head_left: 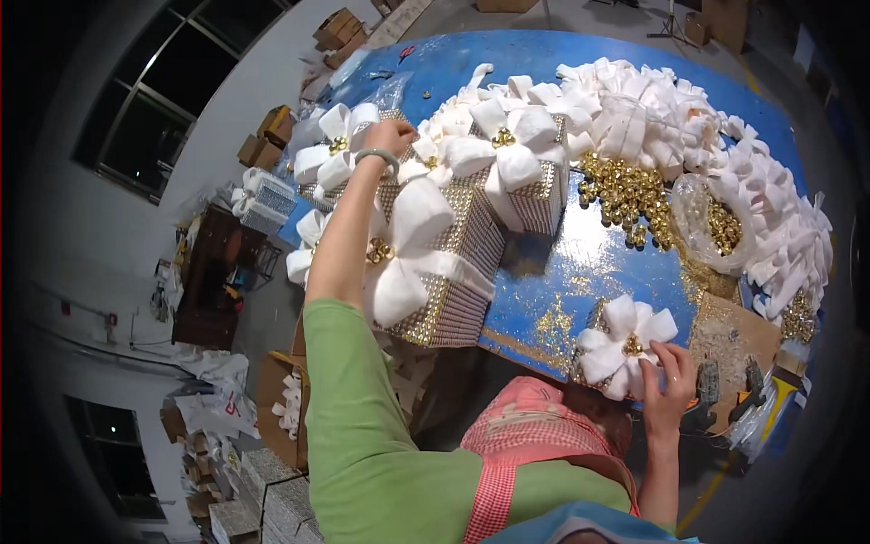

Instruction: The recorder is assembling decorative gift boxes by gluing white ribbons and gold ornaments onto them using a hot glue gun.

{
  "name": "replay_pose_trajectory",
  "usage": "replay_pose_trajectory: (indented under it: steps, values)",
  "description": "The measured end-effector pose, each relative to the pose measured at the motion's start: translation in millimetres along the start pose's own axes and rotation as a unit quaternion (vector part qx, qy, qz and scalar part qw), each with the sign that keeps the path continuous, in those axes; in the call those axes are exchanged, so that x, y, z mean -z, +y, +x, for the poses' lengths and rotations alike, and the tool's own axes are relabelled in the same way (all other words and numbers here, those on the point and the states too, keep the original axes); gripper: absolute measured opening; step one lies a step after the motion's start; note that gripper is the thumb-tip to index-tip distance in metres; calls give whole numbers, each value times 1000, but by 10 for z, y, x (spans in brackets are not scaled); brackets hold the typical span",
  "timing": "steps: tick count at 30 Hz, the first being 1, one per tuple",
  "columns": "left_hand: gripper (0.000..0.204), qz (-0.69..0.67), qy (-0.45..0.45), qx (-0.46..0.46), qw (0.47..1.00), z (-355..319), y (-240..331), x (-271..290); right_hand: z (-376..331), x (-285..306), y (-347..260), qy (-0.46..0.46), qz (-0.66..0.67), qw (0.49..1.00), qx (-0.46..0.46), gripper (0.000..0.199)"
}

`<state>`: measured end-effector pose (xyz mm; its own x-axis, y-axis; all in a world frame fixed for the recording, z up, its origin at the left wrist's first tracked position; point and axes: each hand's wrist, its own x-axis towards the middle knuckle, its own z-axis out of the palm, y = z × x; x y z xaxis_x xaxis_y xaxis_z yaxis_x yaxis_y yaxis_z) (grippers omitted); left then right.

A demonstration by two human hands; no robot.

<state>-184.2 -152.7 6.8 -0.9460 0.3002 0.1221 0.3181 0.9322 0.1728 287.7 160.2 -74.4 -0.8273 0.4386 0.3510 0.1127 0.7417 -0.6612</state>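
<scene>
My left hand, with a bracelet at its wrist, reaches to the far left among the stacked boxes. Its fingers are bent by a white flower bow; whatever lies at their tips is hidden. Close to the table's front edge sits a small box with a white fabric flower, gold beads at its centre. My right hand grips this flower's right side, thumb and fingers bent on the petals. Below my left forearm stands a large gold-and-silver studded box with a white flower bow. Another bowed box stands behind it.
White fabric bows lie heaped along the far and right sides of the blue table. Loose gold bells or beads are piled beside a clear bag of more. Gold glitter covers the table front. Tools lie at the right edge.
</scene>
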Motion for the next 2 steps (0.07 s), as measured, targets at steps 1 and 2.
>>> replay_pose_trajectory:
  steps: [1,2]
  values:
    - [21,38,-38,8,999,54,-28,-39,-43,1,43,1,7,1000,-26,24]
    - [21,40,-40,4,998,144,-34,-84,-94,4,102,2,14,999,-52,24]
